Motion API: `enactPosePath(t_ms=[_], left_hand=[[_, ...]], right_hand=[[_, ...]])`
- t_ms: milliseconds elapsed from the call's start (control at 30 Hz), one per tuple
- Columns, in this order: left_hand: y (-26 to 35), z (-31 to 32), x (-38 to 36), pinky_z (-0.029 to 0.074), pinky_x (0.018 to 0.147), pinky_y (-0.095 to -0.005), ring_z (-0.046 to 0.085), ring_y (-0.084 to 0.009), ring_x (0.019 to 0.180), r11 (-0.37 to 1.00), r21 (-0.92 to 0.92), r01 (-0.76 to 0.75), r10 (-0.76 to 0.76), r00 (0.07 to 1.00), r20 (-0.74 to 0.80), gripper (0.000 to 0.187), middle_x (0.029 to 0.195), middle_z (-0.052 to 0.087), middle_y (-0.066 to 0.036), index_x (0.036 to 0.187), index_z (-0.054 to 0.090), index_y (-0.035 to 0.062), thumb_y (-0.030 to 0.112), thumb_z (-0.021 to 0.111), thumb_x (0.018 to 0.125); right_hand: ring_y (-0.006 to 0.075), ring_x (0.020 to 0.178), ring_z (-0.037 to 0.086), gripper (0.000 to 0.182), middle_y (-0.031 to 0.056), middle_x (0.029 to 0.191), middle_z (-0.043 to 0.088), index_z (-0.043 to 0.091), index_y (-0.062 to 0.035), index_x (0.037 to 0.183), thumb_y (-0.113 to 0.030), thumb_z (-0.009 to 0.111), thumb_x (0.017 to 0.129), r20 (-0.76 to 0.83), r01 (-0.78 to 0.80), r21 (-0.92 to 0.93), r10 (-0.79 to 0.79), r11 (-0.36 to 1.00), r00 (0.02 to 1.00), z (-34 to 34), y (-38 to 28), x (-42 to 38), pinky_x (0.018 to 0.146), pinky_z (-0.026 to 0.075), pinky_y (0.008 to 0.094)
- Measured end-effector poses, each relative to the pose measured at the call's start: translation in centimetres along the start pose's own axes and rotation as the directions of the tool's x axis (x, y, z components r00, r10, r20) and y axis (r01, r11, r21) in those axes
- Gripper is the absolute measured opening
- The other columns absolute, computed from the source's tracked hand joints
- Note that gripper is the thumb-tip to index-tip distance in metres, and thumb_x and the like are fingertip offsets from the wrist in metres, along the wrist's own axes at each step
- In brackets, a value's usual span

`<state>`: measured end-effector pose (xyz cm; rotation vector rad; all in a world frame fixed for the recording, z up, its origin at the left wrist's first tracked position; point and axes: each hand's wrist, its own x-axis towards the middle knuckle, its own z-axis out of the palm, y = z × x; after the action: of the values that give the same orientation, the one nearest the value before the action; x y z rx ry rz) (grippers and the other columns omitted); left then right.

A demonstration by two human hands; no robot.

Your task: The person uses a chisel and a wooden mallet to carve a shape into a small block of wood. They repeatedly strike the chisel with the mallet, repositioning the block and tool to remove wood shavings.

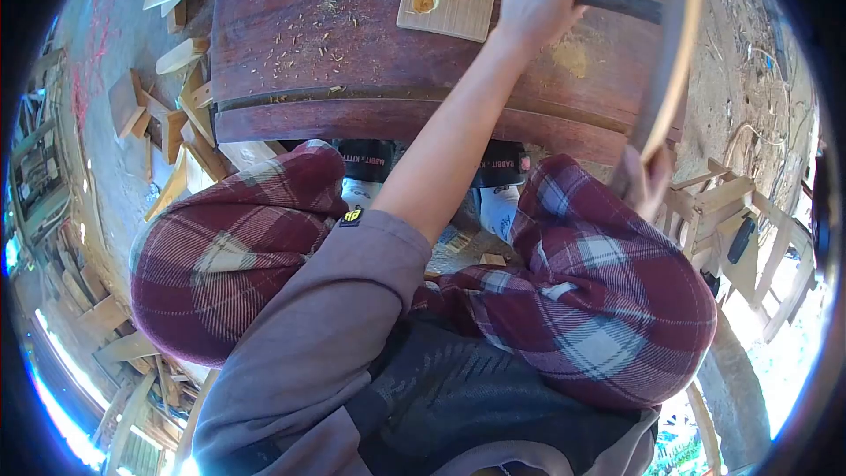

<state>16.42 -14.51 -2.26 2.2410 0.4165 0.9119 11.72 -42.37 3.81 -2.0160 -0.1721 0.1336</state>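
My left hand [542, 4] is wrapped around a chisel [621, 2], which lies nearly level across the view. Its narrow metal blade points left, with the tip at the carved hollow of a light wooden board [463, 16]. That board has a curved recess with rough, darker wood inside. Low on the right, my right hand [648, 181] grips the lower end of a long wooden mallet [671, 62], smeared by motion. The mallet stands roughly upright in the view and overlaps the butt end of the chisel handle.
The board rests on a reddish-brown wooden workbench [300, 53] strewn with wood shavings. Offcuts [181, 57] are piled on the ground to the left. More wood pieces [727, 203] stand at the right. My knees in plaid trousers [599, 282] flank the bench's near edge.
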Motion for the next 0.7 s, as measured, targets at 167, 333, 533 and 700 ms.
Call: enactPosePath(t_ms=[167, 333, 533, 700], left_hand=[[-0.9, 0.0, -0.5, 0.048, 0.059, -0.0393, 0.065, -0.0251, 0.067, 0.998, 0.008, -0.058, 0.058, 0.997, -0.055, 0.022, 0.068, 0.064, -0.003, 0.084, 0.064, 0.0159, 0.028, 0.077, 0.071], [1.4, -3.5, 2.0, 0.048, 0.062, -0.0392, 0.064, -0.0294, 0.07, 0.99, -0.14, 0.001, 0.0, 1.0, 0.013, 0.019, 0.073, 0.062, -0.011, 0.086, 0.056, 0.0063, 0.014, 0.071, 0.078], [1.7, -3.6, 1.7, 0.048, 0.065, -0.0428, 0.063, -0.0351, 0.075, 0.981, -0.191, 0.045, -0.038, 0.998, 0.042, 0.02, 0.077, 0.062, -0.014, 0.089, 0.055, 0.0071, 0.012, 0.07, 0.075], [1.5, -3.1, 1.2, 0.047, 0.061, -0.0391, 0.062, -0.0296, 0.066, 0.995, -0.101, 0.009, 0.0, 0.996, 0.089, 0.019, 0.07, 0.059, -0.012, 0.089, 0.057, 0.0053, 0.014, 0.07, 0.079]], right_hand=[[0.0209, 0.069, 0.058, 0.061, 0.0203, 0.098, 0.055, 0.049, 0.0081, 0.119, -0.036, 0.061, 0.078, 0.064, -0.12, 0.306, 0.106, 0.944, 0.992, -0.7, -2.4, 2.7, 0.051, 0.048, 0.0301], [0.0165, 0.05, 0.053, 0.052, 0.0121, 0.072, 0.054, 0.048, 0.0103, 0.109, -0.033, 0.056, 0.082, 0.005, 0.052, 0.486, -0.062, 0.872, 0.998, -1.2, -3.2, 3.7, 0.04, 0.043, 0.0248], [0.0124, 0.049, 0.05, 0.047, 0.0066, 0.065, 0.051, 0.05, 0.0019, 0.112, -0.035, 0.058, 0.084, 0.16, -0.065, 0.345, 0.01, 0.936, 0.987, 0.1, -3.6, 2.3, 0.043, 0.041, 0.023], [0.0121, 0.05, 0.049, 0.048, 0.0059, 0.064, 0.05, 0.05, 0.002, 0.112, -0.036, 0.059, 0.084, 0.119, -0.051, 0.429, 0.0, 0.902, 0.993, 0.3, -3.2, 2.2, 0.043, 0.04, 0.023]])
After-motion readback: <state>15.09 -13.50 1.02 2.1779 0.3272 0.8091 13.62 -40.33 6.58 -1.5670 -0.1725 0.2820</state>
